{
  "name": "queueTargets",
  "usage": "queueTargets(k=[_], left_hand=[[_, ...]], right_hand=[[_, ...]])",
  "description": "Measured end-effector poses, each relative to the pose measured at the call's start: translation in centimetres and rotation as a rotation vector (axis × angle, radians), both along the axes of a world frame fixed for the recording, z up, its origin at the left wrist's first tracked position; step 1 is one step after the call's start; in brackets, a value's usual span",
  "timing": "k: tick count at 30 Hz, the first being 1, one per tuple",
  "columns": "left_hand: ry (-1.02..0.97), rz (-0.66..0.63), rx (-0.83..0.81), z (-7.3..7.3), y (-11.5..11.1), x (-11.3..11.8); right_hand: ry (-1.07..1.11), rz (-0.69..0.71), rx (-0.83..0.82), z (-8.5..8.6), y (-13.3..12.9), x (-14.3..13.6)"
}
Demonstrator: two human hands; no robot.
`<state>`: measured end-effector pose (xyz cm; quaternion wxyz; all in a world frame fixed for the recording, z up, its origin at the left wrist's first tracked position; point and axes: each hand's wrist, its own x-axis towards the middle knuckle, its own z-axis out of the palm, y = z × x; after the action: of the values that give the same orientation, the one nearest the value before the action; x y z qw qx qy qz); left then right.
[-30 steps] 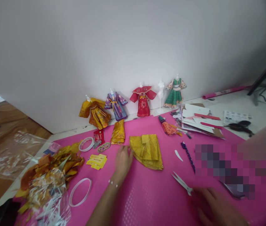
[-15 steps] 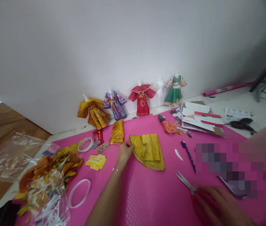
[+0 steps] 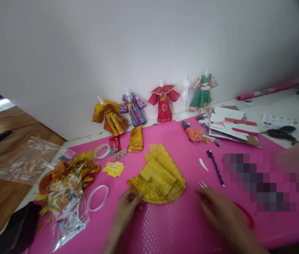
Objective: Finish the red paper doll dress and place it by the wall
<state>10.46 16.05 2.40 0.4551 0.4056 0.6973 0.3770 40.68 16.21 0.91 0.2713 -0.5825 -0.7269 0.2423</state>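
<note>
My left hand (image 3: 131, 201) pinches the lower left edge of a yellow patterned cloth piece (image 3: 177, 165), which is rounded along the bottom, with a smaller folded strip lying across it. My right hand (image 3: 214, 203) is over the scissors on the pink mat, to the right of the cloth. Only the scissors' silver tips (image 3: 202, 184) show beyond the hand, and a bit of red handle (image 3: 247, 213) shows on its far side. Whether the right fingers grip the scissors is hidden by the hand and blurred.
Small dressed forms, one a red dress (image 3: 164, 106), line the wall. Yellow scraps (image 3: 85, 169), tape rings (image 3: 98, 198) and plastic bags (image 3: 71, 220) lie left. A purple pen (image 3: 216, 168), a white sliver (image 3: 203, 164) and stacked papers (image 3: 231, 123) lie right.
The yellow cloth has turned, its rounded edge swinging toward me, and my left hand has moved down with its edge. My right hand has moved left over the scissors.
</note>
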Motion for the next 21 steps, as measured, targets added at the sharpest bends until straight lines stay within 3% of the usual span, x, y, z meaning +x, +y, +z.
queueTargets(k=[4, 10, 16, 21], left_hand=[[-0.035, 0.049, -0.037, 0.3, -3.4, -0.9], [-0.052, 0.084, -0.031, 0.1, -6.3, -1.0], [-0.085, 0.075, -0.024, 0.6, -7.1, 0.0], [-0.113, 0.052, 0.017, 1.0, -6.5, 0.9]], right_hand=[[-0.137, 0.130, 0.001, 2.0, 3.1, -3.8], [-0.387, 0.100, -0.063, 3.2, 6.1, -9.1], [-0.236, 0.076, -0.110, 2.5, 6.7, -10.1], [0.115, 0.056, -0.223, 2.0, 6.5, -9.3]])
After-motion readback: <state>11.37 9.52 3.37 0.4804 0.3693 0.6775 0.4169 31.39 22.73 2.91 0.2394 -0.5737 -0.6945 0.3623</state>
